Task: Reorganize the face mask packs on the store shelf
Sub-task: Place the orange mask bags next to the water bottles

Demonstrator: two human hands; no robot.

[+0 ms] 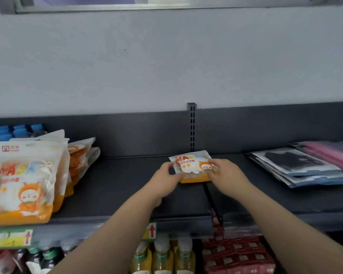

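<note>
Gripping one orange-and-white face mask pack (190, 165) from both sides, the hands are holding it on the dark shelf (127, 184), just in front of the slotted upright (191, 127) at the shelf's back. The left hand (166, 179) is pinching the pack's left edge, thumb on top. The right hand (227, 173) is curling its fingers over the right edge. Well left of the upright, more mask packs (24, 180) are leaning in a row. To its right, flat clothing packs (297, 167) are lying stacked.
</note>
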